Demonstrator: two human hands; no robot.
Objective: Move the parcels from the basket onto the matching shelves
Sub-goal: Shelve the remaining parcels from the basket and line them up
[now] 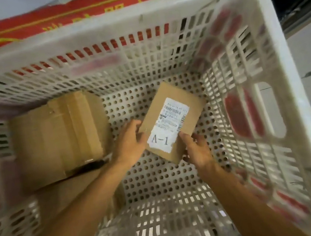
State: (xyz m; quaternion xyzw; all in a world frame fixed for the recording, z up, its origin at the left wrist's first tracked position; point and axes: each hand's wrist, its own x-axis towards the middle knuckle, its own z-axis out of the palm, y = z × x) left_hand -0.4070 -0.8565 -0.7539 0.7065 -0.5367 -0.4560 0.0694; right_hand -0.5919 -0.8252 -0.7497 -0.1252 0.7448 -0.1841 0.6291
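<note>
I look down into a deep white slotted basket. Both my hands hold a small flat cardboard parcel above the perforated basket floor. Its white shipping label reads "A-1" at the near end. My left hand grips the parcel's left edge, thumb on top. My right hand pinches its near right corner. A larger taped cardboard box lies at the basket's left side, apart from both hands.
Another flat cardboard piece lies under the large box at the left, partly hidden by my left forearm. A red mat with yellow characters lies on the floor beyond the basket. Dark frame parts show at the right.
</note>
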